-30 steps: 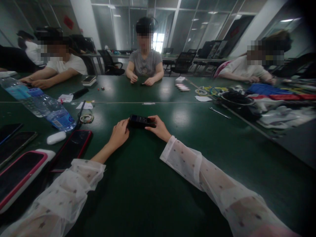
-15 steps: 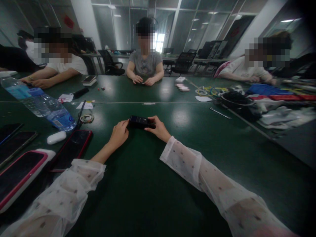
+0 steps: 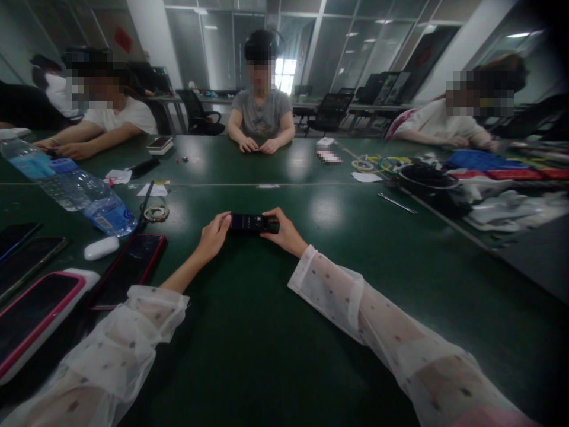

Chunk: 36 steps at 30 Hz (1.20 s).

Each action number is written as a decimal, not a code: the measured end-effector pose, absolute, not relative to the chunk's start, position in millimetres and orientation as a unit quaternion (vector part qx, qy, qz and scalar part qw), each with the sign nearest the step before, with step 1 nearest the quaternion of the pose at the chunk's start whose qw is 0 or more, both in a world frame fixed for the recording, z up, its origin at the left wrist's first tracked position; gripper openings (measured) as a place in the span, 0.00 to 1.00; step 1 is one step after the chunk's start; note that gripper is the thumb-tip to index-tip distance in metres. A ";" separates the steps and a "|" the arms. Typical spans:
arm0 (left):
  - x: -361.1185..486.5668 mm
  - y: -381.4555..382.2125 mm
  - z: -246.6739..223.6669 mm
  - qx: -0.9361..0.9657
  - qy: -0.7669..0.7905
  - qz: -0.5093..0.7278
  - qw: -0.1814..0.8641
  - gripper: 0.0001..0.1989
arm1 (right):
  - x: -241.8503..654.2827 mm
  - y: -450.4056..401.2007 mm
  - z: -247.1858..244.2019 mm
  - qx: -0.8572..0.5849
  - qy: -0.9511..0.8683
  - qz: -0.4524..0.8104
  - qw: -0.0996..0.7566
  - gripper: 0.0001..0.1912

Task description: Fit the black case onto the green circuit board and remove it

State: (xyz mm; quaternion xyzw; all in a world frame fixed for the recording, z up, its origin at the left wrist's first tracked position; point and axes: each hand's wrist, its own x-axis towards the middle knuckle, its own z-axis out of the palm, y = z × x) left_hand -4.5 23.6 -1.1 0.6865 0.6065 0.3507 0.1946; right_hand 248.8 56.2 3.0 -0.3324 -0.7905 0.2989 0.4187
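A small black device with a dim lit screen (image 3: 246, 223) is held level just over the green table (image 3: 249, 332), its screen tilted towards me. My left hand (image 3: 214, 235) is closed on its left end, thumb on the near side and the other fingers mostly hidden behind. At the right end, my right hand (image 3: 284, 230) pinches the device between thumb and fingers. Sheer white dotted sleeves cover both my forearms. What exact kind of device it is, I cannot make out.
To my left lie a red-edged phone (image 3: 128, 270), a pink-cased phone (image 3: 38, 320), a white earbud case (image 3: 101, 248) and water bottles (image 3: 109, 213). A wrench (image 3: 397, 203) lies right, near tangled cables and bags (image 3: 511, 204). Across the table sits a person in grey (image 3: 262, 115), with others either side.
The device has turned slightly, so its screen shows more squarely to me. My left thumb has come onto its near left edge. My right hand has hardly moved.
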 end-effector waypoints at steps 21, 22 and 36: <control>-3.9 24.9 -1.5 0.673 0.598 0.363 0.239 0.25 | 253.0 63.4 0.5 -0.404 -0.764 0.367 0.344 0.33; -3.8 24.5 -1.1 0.673 0.598 0.363 0.239 0.25 | 253.5 64.2 0.0 -0.399 -0.760 0.379 0.344 0.33; -2.9 22.3 0.9 0.681 0.597 0.355 0.230 0.24 | 256.0 66.8 2.4 -0.389 -0.712 0.471 0.346 0.34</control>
